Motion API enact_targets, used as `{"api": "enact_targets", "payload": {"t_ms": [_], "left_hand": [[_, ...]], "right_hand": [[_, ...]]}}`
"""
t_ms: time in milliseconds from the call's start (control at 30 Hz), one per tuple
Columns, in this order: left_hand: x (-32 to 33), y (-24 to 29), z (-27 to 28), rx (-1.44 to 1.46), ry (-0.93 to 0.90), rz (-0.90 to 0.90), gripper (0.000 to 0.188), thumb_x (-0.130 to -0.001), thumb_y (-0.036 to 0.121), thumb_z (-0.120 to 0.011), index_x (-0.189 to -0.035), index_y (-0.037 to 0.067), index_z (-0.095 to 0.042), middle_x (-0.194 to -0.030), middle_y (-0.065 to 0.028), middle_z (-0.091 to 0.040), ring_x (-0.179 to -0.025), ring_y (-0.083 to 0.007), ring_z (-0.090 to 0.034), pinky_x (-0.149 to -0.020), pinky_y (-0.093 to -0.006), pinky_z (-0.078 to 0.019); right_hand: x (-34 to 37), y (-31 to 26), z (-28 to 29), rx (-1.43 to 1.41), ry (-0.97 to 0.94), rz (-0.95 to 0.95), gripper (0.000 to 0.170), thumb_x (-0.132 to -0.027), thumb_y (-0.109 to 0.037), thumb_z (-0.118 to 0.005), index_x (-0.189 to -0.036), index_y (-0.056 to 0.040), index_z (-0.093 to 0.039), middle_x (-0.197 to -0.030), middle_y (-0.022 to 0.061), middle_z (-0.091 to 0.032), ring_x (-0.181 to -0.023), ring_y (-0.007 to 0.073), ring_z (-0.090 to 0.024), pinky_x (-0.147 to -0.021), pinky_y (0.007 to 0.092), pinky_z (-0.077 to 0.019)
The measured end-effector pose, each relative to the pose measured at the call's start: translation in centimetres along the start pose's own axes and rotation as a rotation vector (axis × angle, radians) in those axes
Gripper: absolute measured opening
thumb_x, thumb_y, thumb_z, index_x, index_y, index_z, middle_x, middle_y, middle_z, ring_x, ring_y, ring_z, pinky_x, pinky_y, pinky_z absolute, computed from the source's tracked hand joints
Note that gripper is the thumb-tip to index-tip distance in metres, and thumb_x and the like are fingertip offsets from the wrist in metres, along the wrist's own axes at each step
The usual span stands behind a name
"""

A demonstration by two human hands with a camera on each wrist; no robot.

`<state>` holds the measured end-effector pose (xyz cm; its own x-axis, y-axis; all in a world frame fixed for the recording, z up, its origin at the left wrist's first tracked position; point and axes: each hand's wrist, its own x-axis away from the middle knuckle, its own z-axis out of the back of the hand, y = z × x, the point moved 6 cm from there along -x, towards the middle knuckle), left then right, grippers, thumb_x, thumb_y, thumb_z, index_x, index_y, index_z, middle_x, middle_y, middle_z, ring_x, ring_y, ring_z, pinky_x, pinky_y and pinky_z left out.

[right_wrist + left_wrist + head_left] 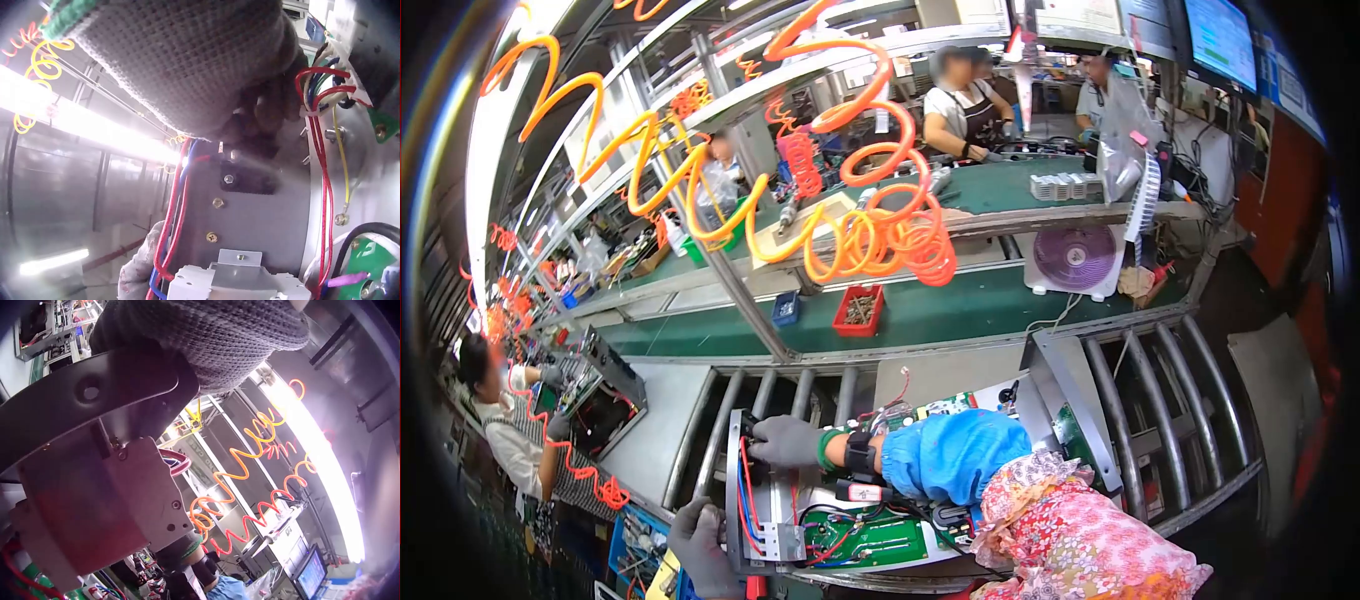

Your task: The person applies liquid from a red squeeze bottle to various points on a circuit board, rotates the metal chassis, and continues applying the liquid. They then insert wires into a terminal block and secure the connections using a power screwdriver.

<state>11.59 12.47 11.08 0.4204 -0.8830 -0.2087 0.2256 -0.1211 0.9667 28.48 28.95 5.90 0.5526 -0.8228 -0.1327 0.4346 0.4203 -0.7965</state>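
A metal chassis with an upright grey end panel (738,480) lies on the roller conveyor. My right hand (785,442), in a grey knit glove, reaches across to the panel's inner face. Its curled fingers grip at a small black block (250,178) screwed there, the fingertips partly hidden. Red and blue wires (172,219) run from beside that block to a white-grey switch unit (240,278). My left hand (703,545), gloved too, is at the panel's near outer side, fingers curled at its edge; the glove overlaps the dark panel edge (87,394) in the left wrist view.
Green circuit boards (870,540) and loose wires fill the chassis. Metal rollers (1140,410) stretch to either side. Beyond stand a red bin (858,310) of screws, a blue bin (785,308) and a purple fan (1075,258). Orange coiled hoses (900,200) hang overhead. A person (510,430) works at left.
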Motion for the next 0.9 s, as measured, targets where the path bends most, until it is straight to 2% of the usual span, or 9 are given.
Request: {"api": "enact_targets", "payload": {"t_ms": [33, 133, 167, 367, 600, 767, 800, 833, 900], "left_hand": [[-0.5, -0.8, 0.2, 0.023, -0.007, -0.042, 0.018, -0.086, 0.01, -0.065, -0.098, -0.004, -0.068, -0.074, -0.0023, -0.063, -0.06, -0.0058, -0.051, -0.055, -0.0201, -0.0387], [-0.3, -1.9, 0.6, -0.016, -0.107, 0.057, 0.034, -0.097, 0.028, -0.062, -0.119, 0.002, -0.067, -0.114, -0.0161, -0.067, -0.1, -0.0338, -0.066, -0.086, -0.0433, -0.0535], [-0.8, -1.7, 0.2, 0.034, 0.016, -0.024, 0.016, -0.086, 0.009, -0.064, -0.096, -0.003, -0.068, -0.072, -0.0015, -0.062, -0.057, -0.0052, -0.048, -0.052, -0.0204, -0.0373], [0.2, -0.2, -0.1, 0.043, 0.012, -0.021, 0.017, -0.088, 0.008, -0.065, -0.1, -0.004, -0.067, -0.079, -0.0034, -0.064, -0.067, -0.0075, -0.055, -0.059, -0.0204, -0.0414], [0.1, 0.0, 0.0, 0.09, -0.02, 0.002, 0.019, -0.088, 0.007, -0.066, -0.103, -0.005, -0.066, -0.081, -0.004, -0.066, -0.066, -0.0084, -0.056, -0.06, -0.0212, -0.0427], [0.5, 2.3, 0.1, 0.07, -0.047, -0.108, 0.021, -0.088, 0.015, -0.067, -0.098, -0.004, -0.066, -0.077, -0.0043, -0.063, -0.062, -0.0079, -0.053, -0.057, -0.0217, -0.0419], [0.6, 3.2, -0.4, 0.096, -0.057, -0.068, 0.022, -0.088, 0.016, -0.066, -0.095, -0.004, -0.066, -0.076, -0.0041, -0.061, -0.061, -0.0077, -0.053, -0.056, -0.0216, -0.0418], [0.7, 4.0, -1.1, 0.157, -0.107, 0.006, 0.025, -0.088, 0.018, -0.063, -0.097, -0.005, -0.067, -0.076, -0.0033, -0.061, -0.063, -0.0087, -0.054, -0.055, -0.0227, -0.0416], [0.6, 3.2, -1.7, 0.231, -0.128, 0.021, 0.024, -0.088, 0.019, -0.066, -0.098, -0.003, -0.067, -0.077, -0.0013, -0.06, -0.063, -0.0073, -0.053, -0.055, -0.0215, -0.0408]], "right_hand": [[0.2, -0.1, 0.3, 0.01, -0.012, -0.012, 0.04, -0.089, -0.038, -0.061, -0.101, 0.0, -0.067, -0.095, 0.0236, -0.069, -0.095, 0.0399, -0.067, -0.084, 0.0472, -0.0507], [0.2, 1.1, 0.9, 0.067, 0.063, -0.028, 0.045, -0.085, -0.043, -0.067, -0.106, -0.0033, -0.069, -0.093, 0.0221, -0.07, -0.095, 0.0398, -0.068, -0.083, 0.048, -0.0505], [0.2, 1.5, 0.9, 0.059, 0.052, -0.046, 0.045, -0.084, -0.044, -0.067, -0.104, -0.0032, -0.07, -0.092, 0.0221, -0.07, -0.095, 0.0395, -0.068, -0.083, 0.0476, -0.0507], [-0.7, 1.1, -1.3, -0.103, 0.021, -0.182, 0.04, -0.085, -0.035, -0.06, -0.097, 0.0019, -0.071, -0.09, 0.0244, -0.069, -0.089, 0.0377, -0.07, -0.081, 0.0453, -0.0524], [1.1, -1.7, 0.2, 0.121, 0.097, -0.032, 0.041, -0.089, -0.036, -0.053, -0.089, 0.0008, -0.071, -0.092, 0.0239, -0.069, -0.091, 0.0418, -0.068, -0.083, 0.0512, -0.0519], [3.2, -4.5, 4.2, 0.257, 0.114, 0.058, 0.038, -0.089, -0.039, -0.057, -0.097, -0.0047, -0.069, -0.093, 0.0207, -0.069, -0.092, 0.0392, -0.067, -0.082, 0.0507, -0.051], [3.7, -5.2, 4.6, 0.231, 0.215, 0.111, 0.037, -0.088, -0.039, -0.058, -0.097, -0.0046, -0.069, -0.091, 0.0206, -0.068, -0.092, 0.0398, -0.066, -0.081, 0.0508, -0.0509], [4.1, -6.1, 4.9, 0.14, 0.174, 0.192, 0.038, -0.088, -0.04, -0.059, -0.094, -0.0037, -0.068, -0.09, 0.0206, -0.068, -0.091, 0.0409, -0.066, -0.079, 0.051, -0.0504], [5.8, -8.6, 4.4, -0.189, -0.004, 0.294, 0.039, -0.087, -0.039, -0.063, -0.099, -0.0027, -0.069, -0.086, 0.0183, -0.067, -0.082, 0.0323, -0.066, -0.074, 0.0436, -0.0505]]}}
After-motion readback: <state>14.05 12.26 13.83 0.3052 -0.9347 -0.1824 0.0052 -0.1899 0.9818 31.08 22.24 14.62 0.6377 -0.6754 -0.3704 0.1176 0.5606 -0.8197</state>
